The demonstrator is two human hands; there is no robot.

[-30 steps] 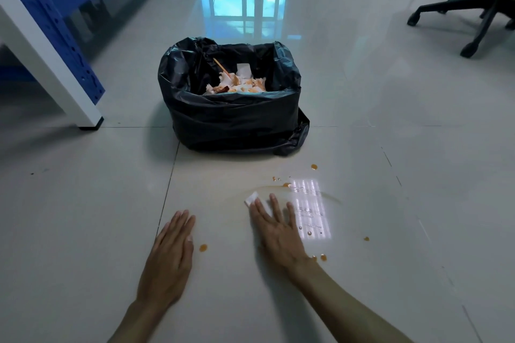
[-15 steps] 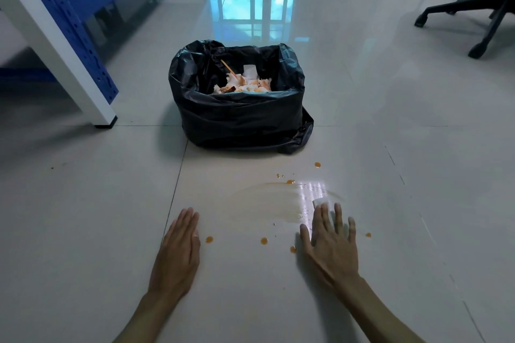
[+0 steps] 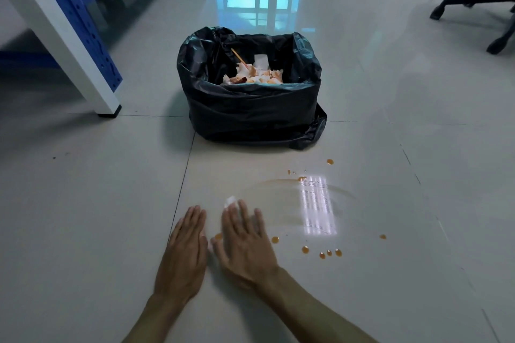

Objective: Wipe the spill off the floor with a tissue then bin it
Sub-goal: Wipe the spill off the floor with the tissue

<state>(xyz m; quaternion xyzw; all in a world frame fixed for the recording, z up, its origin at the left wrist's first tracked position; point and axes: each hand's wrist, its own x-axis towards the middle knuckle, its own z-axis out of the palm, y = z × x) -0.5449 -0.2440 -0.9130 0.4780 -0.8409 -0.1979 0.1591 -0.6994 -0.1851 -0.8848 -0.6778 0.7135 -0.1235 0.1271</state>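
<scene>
My right hand (image 3: pixel 245 242) lies flat on the floor, pressing a white tissue (image 3: pixel 230 200) whose corner shows past the fingertips. A thin orange smear of spill (image 3: pixel 281 198) spreads to its right, with several orange drops (image 3: pixel 320 252) around it. My left hand (image 3: pixel 185 255) rests flat on the tile just left of the right hand, fingers together, holding nothing. A bin lined with a black bag (image 3: pixel 250 111) stands beyond the spill and holds stained tissues.
A white and blue shelf leg (image 3: pixel 107 103) stands at the left of the bin. Black chair legs with castors (image 3: pixel 498 44) are at the far right. A bright window reflection lies on the glossy tiles.
My right hand slid the tissue right across the smear, then back left, ending beside my left hand. The left hand stayed planted.
</scene>
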